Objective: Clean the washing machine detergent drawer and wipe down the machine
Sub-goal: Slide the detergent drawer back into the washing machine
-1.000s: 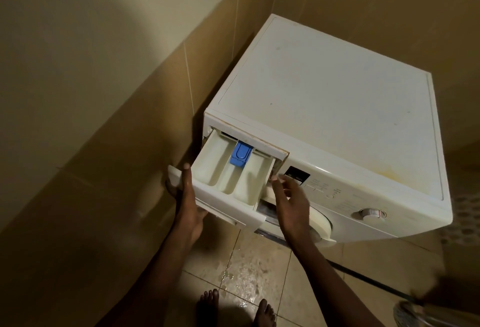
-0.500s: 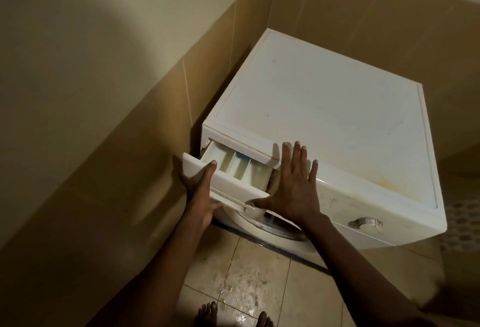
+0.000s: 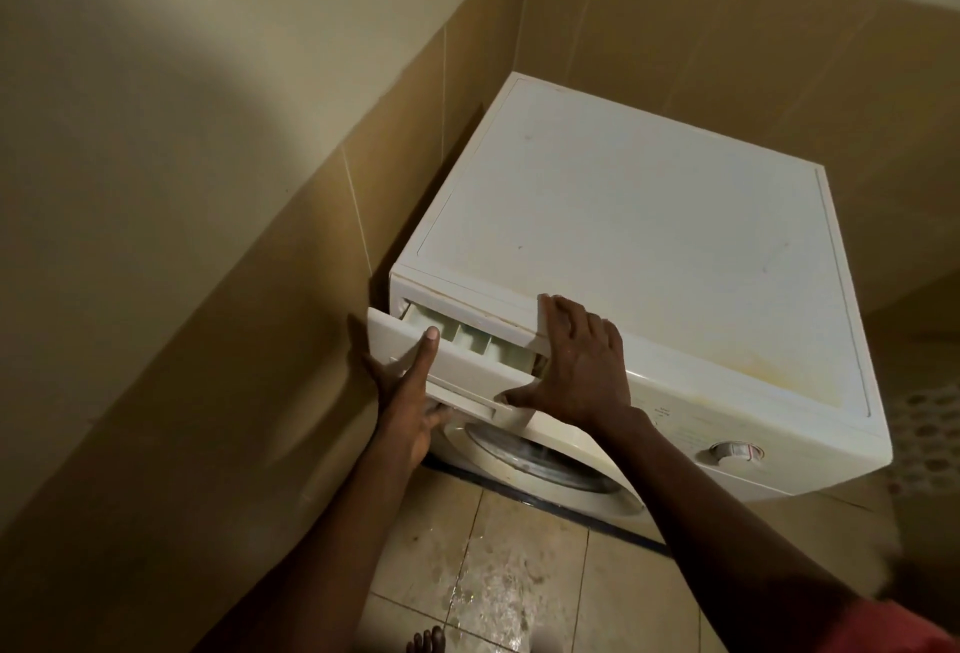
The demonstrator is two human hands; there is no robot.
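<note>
Gripped by the left hand [image 3: 408,392], thumb on top and fingers beneath the handle [image 3: 462,400], the detergent drawer [image 3: 462,366] is found slightly out of its slot in the washing machine [image 3: 649,237]. The right hand [image 3: 576,366] is laid flat beside it, fingers extended, grasping nothing
</note>
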